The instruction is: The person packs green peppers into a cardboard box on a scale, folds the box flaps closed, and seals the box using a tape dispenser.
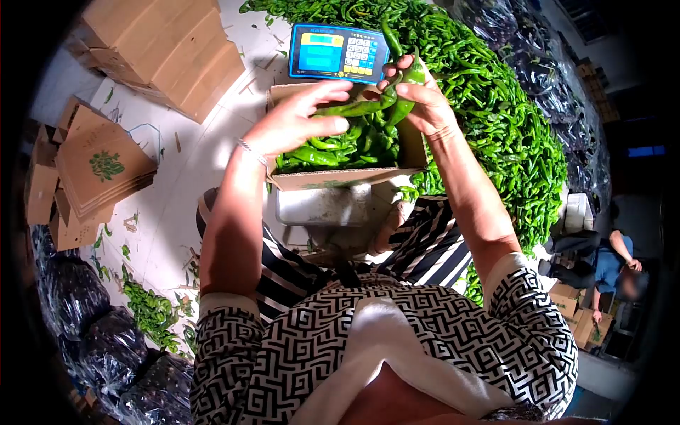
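Observation:
My right hand is closed around several long green chili peppers above the right side of an open cardboard box. One pepper in that grip sticks up past the fingers. My left hand hovers over the box's left side, fingers apart, close to the tip of a pepper reaching across from the right hand; I cannot tell whether they touch. More green peppers lie inside the box. Beneath it shows the light metal platform of a scale, whose blue display panel stands behind the box.
A large heap of green peppers spreads along the right. Stacked cardboard boxes stand at upper left, flattened cartons below them. Dark plastic bags line the lower left. A co-worker in blue sits at far right beside cartons.

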A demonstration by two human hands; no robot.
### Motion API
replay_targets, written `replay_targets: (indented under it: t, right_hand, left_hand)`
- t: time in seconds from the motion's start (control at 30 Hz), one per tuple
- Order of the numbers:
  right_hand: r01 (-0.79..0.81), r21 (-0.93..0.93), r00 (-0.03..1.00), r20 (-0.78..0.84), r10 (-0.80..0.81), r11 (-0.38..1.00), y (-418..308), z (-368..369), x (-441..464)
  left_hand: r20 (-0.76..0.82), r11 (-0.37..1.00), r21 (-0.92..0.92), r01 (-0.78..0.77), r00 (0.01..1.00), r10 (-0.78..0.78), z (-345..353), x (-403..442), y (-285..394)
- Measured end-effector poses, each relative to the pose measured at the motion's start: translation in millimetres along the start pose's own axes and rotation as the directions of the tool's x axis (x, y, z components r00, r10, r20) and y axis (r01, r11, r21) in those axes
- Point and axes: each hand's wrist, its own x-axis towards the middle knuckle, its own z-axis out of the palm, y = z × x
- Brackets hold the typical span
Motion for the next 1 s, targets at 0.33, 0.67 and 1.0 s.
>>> replay_targets:
  t: [0.33, 0.67, 1.0]
  right_hand:
    - [-0.022, 0.199, 1.000, -0.017, 0.026, 0.980, 9.4, 4.8, -5.2]
    - [-0.236, 0.093, 0.969, 0.100, 0.227, 0.967, -20.8, -18.6, -27.3]
    - [-0.032, -0.982, 0.962, 0.019, 0.271, 0.186, -59.4, -38.0, -3.4]
  left_hand:
    - [0.098, 0.993, 0.031, 0.117, 0.988, -0.119, 12.8, 19.4, 0.0]
    - [-0.144, 0.891, -0.450, 0.055, 0.980, -0.133, -19.8, 16.0, 23.9]
    - [-0.135, 0.833, -0.549, 0.070, 0.976, -0.171, -4.0, 45.9, 24.9]
